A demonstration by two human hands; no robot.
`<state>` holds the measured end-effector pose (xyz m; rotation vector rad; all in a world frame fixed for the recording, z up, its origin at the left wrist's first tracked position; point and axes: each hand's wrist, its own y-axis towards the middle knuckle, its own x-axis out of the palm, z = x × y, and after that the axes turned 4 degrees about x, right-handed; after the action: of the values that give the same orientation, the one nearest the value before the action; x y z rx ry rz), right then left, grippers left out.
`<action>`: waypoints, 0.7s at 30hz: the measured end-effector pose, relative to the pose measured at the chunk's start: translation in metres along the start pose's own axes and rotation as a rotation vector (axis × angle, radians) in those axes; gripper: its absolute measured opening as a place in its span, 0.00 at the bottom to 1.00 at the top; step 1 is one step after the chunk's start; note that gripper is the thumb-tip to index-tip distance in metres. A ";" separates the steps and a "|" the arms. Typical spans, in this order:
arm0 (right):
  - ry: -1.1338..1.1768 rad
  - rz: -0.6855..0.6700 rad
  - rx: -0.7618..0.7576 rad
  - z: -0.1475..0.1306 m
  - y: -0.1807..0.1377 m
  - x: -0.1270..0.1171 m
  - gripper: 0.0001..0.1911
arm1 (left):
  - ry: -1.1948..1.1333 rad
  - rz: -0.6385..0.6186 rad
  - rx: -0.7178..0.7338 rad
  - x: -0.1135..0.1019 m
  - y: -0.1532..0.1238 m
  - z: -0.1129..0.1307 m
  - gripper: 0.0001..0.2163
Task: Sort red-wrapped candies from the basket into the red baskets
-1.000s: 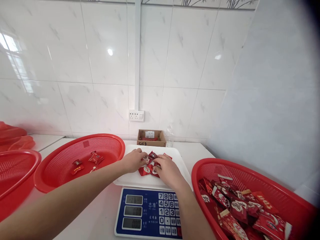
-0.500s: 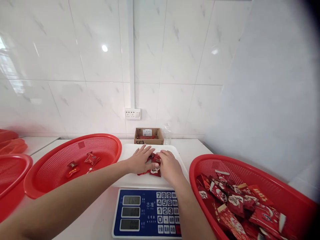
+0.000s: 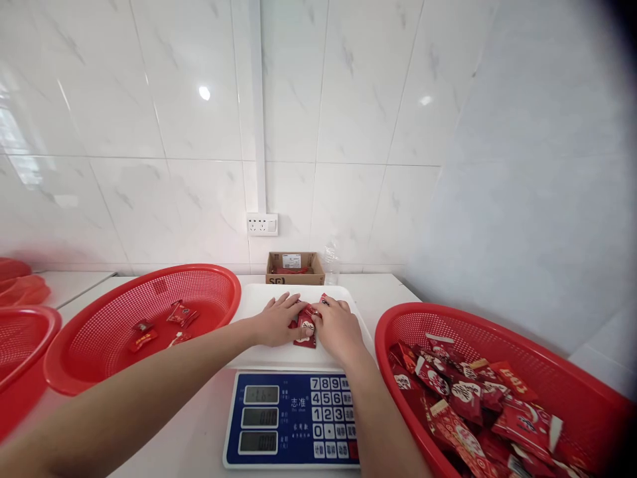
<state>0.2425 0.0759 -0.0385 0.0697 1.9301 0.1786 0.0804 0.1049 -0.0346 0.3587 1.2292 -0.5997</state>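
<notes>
Several small red snack packets (image 3: 305, 329) lie bunched on the white pan (image 3: 293, 359) of a weighing scale. My left hand (image 3: 277, 322) rests over the left side of the bunch, its fingers stretched out and apart, the thumb across one packet's front. From the right, my right hand (image 3: 340, 330) is closed on packets, with its fingers curled; a packet edge sticks up behind its fingertips. Both hands nearly meet above the pile, and they hide part of it. Below them is the scale's blue keypad panel (image 3: 298, 425), partly covered by my right forearm.
At right, a red plastic basket (image 3: 448, 312) holds many similar packets. On the left, another red basket (image 3: 219, 282) contains several packets, beside a further red basket (image 3: 30, 315). A cardboard box (image 3: 294, 279) and a clear plastic bottle (image 3: 331, 262) stand against the tiled wall.
The packets between my hands have been drawn closer together, and a packet edge now shows above my right fingers. My left fingers have shifted slightly. The view has moved a little.
</notes>
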 end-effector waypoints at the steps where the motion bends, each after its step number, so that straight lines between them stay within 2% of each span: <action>1: -0.004 0.002 -0.001 0.000 0.000 0.000 0.20 | -0.001 0.003 0.000 0.001 0.000 0.000 0.34; 13: -0.033 0.045 -0.022 -0.001 -0.001 -0.001 0.18 | -0.025 0.057 0.021 0.000 -0.001 -0.005 0.37; 18: -0.043 0.036 0.003 0.000 0.001 0.003 0.19 | -0.069 0.091 0.003 -0.003 -0.004 -0.015 0.34; 21: -0.042 0.031 0.010 0.000 0.002 0.003 0.19 | -0.093 0.066 -0.020 -0.010 -0.012 -0.022 0.35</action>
<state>0.2415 0.0779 -0.0407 0.1092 1.8887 0.1866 0.0540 0.1102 -0.0310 0.3499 1.1290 -0.5414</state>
